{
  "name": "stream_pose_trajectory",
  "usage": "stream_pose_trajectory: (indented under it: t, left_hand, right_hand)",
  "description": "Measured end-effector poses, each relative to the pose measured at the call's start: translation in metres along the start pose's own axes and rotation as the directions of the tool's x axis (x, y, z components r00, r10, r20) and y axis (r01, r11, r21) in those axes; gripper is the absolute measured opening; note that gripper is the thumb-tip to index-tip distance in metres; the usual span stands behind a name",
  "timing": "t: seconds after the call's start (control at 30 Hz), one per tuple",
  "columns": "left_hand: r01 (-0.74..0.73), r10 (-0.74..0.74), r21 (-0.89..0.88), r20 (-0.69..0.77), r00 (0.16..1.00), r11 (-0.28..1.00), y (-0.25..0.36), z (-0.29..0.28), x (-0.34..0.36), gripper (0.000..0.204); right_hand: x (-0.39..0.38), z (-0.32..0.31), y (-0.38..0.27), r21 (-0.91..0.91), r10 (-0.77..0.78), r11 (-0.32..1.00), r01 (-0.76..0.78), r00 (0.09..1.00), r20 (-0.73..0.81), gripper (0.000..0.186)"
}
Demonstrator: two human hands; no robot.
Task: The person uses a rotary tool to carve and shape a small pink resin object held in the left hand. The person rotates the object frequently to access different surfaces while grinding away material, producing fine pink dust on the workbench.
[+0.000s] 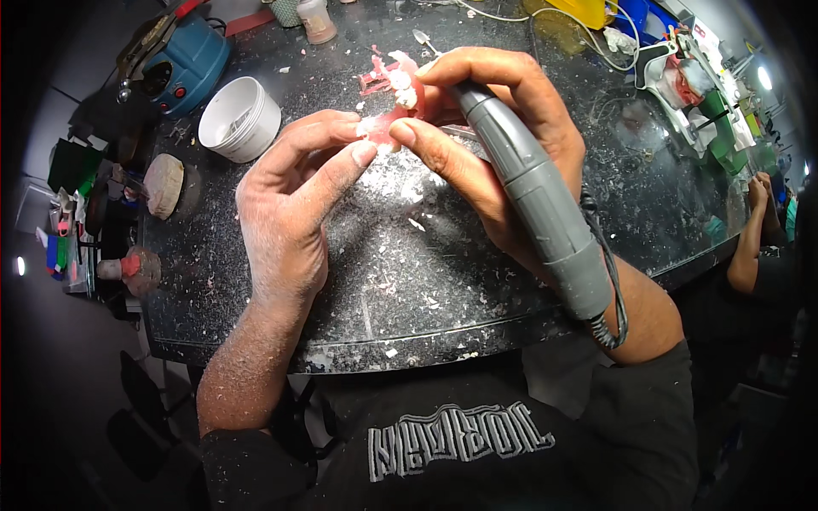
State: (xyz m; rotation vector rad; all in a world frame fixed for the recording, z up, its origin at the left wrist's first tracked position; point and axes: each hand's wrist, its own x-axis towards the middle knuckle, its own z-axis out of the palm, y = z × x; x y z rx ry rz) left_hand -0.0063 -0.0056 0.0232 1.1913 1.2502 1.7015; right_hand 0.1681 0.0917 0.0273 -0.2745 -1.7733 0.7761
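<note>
A small pink and white piece (406,92), which looks like an acrylic denture, is between my two hands above the dark table. My left hand (294,183), coated in pale dust, pinches its near edge between thumb and fingertips. The thumb and forefinger of my right hand (490,128) touch its right side. That same hand is wrapped round a grey rotary handpiece (532,183), slanting from upper left to lower right. A metal tip (423,39) shows beyond my right fingers; its join to the handpiece is hidden. From the handpiece's lower end comes a black cord (615,319).
White dust and chips cover the black tabletop (392,294). At left are a white tub (240,119), a round pale block (164,186) and a blue machine (183,64). A pink-filled jar (317,24) stands behind. Another person's arm (748,243) shows at far right.
</note>
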Motion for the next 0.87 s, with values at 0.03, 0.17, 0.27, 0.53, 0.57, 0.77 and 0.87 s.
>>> stream_pose_trajectory:
  t: [0.03,0.17,0.27,0.53,0.57,0.77,0.87]
  left_hand:
    - [0.036,-0.036,-0.035,0.019,0.999,0.999,0.001,-0.001,0.001,0.021]
    - [0.289,-0.253,-0.299,0.156,0.955,0.909,-0.005,-0.012,0.006,0.021]
    - [0.466,-0.376,-0.343,0.297,0.878,0.816,-0.014,-0.025,0.012,0.022]
    - [0.444,-0.264,-0.651,0.360,0.895,0.616,-0.022,-0.027,0.019,0.007]
    - [0.389,-0.255,-0.652,0.294,0.921,0.651,-0.019,-0.030,0.020,0.013]
    - [0.208,-0.182,-0.314,0.110,0.977,0.927,-0.012,-0.022,0.013,0.039]
    - [0.100,-0.088,-0.092,0.121,0.989,0.991,-0.011,-0.021,0.010,0.041]
  right_hand:
    - [-0.001,0.001,0.001,-0.006,-0.005,1.000,0.006,1.000,0.009,0.042]
    - [-0.004,0.005,0.006,-0.021,-0.009,1.000,0.010,0.999,0.053,0.041]
    - [-0.005,0.007,0.007,-0.001,-0.009,1.000,0.009,0.996,0.085,0.039]
    - [-0.003,0.001,-0.006,0.429,0.435,0.779,-0.458,0.887,0.156,0.038]
    - [-0.003,0.005,-0.001,0.499,0.423,0.762,-0.413,0.901,0.100,0.036]
    - [-0.001,0.003,-0.002,0.435,0.425,0.795,-0.423,0.900,0.098,0.037]
    - [-0.001,0.001,0.002,0.390,0.419,0.821,-0.418,0.904,0.087,0.039]
